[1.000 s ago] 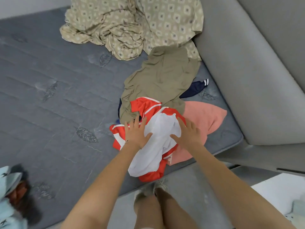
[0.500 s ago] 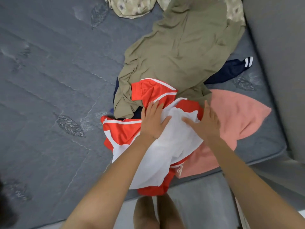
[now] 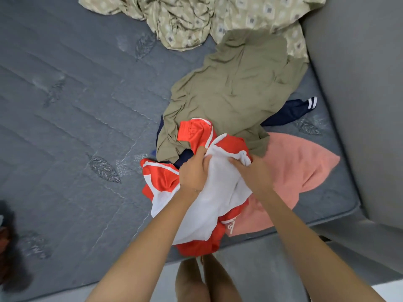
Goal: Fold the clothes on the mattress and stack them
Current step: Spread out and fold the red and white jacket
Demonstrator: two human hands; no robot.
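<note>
Left grip and right grip clutch the jersey; we risk dragging the pink garment off the mattress's near edge.

The grey quilted mattress is matt fabric with stitched ridges. The red-and-white jersey looks smooth, faintly sheeny; the olive cloth garment soft, matt, creased; the salmon-pink cloth matt.

hands 2 | garments 4 | patterned sheet 1 | mattress 1
</note>
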